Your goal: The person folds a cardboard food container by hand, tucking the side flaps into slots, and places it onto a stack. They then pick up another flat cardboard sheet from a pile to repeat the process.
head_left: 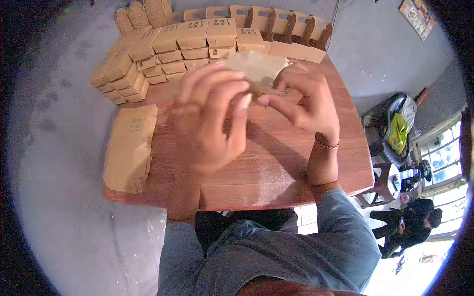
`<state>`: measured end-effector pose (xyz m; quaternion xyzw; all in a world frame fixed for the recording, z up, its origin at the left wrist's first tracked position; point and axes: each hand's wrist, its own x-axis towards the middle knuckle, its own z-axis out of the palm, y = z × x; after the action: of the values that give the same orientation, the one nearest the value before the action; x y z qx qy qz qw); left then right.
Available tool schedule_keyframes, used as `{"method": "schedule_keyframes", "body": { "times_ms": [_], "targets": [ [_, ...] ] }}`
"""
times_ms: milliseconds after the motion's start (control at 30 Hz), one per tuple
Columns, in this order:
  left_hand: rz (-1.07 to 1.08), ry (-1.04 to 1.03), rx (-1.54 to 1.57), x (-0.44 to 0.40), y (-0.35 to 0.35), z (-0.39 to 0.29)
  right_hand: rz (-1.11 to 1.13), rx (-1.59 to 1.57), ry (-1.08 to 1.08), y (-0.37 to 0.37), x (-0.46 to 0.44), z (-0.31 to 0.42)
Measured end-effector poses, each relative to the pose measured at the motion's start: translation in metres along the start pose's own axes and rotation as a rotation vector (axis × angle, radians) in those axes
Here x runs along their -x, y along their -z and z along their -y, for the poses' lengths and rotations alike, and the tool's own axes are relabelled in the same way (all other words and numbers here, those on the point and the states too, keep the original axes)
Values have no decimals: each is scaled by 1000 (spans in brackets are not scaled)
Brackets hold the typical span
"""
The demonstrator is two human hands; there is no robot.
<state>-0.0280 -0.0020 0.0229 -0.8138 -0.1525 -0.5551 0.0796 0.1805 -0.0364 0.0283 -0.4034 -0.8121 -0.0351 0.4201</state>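
Cardboard piece (259,66), pale and blurred, is up in front of me above the middle of the bench (276,167), towards 12 o'clock. My right hand (308,98) has its right end pinched between thumb and curled fingers. My left hand (212,113) comes in from the other side, fingers bent and tips by the lower left edge; it's too smeared to tell whether they grip or only touch.

As for how far things are, a good stack of closed boxes (192,37) fills the bench from 10 to 12 o'clock, several layers high, lids down. Round at 1 o'clock, a row of open boxes (296,29) stands with the lids up, cut-outs showing in some. The piece between my hands has no finished box shape that I can make out. At 9 o'clock, near the bench's left edge, flat boards (123,163) lie unformed, overlapping; I can't count them.

For writing, I read "EAT ME!" in dark capitals on several lids along the back. The flat boards carry faint print too, perhaps "EAT" again, set sideways to me. I find no other brand, and any lettering on my piece is lost in the blur.
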Motion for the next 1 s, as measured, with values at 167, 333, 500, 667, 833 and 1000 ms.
{"method": "schedule_keyframes", "body": {
  "times_ms": [167, 333, 500, 667, 833, 1000],
  "targets": [
    [18, 604, 251, 7, 6, -13, -182, -106, -154, 0, 4, 9],
    [-16, 706, 310, 10, -14, 1, -292, -254, -128, -12, 3, 16],
    [-68, 698, 694, 10, -9, -7, -235, -308, 63, -17, 0, 21],
    [-54, 710, 538, 5, -3, -10, -136, -388, -77, -20, 2, 24],
    [-51, 502, 274, 8, -8, 4, 6, -495, -286, -15, 1, 24],
    [-101, 412, 54, 2, -7, 5, -3, -523, -187, -23, -3, 21]
  ]
}}
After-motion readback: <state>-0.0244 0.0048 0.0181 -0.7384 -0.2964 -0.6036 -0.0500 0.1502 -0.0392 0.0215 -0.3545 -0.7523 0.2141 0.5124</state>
